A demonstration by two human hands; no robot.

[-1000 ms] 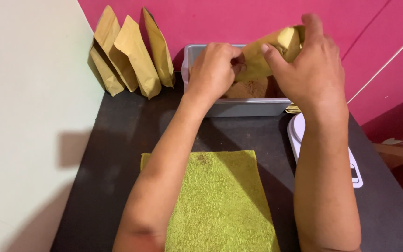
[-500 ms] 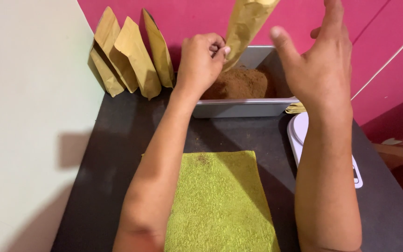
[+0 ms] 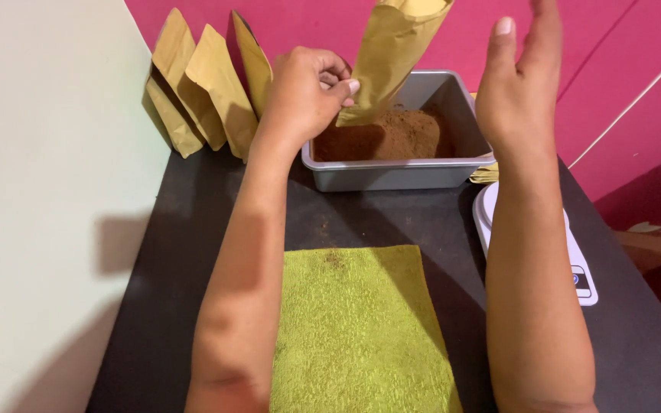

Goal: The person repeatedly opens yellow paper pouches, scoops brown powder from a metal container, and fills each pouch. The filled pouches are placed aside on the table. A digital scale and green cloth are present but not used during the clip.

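Left hand (image 3: 304,95) pinches paper pouch (image 3: 395,53); right hand (image 3: 518,92) open, empty, just beside.

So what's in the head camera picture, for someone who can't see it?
The left hand pinches a tan paper pouch by its bottom corner above a grey tray of brown powder. The right hand is open beside it. A green towel lies on the dark table.

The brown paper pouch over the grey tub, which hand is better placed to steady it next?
Probably the right hand: it is open and empty, raised beside the brown paper pouch above the grey tub. The left hand is already pinching the pouch's lower corner.
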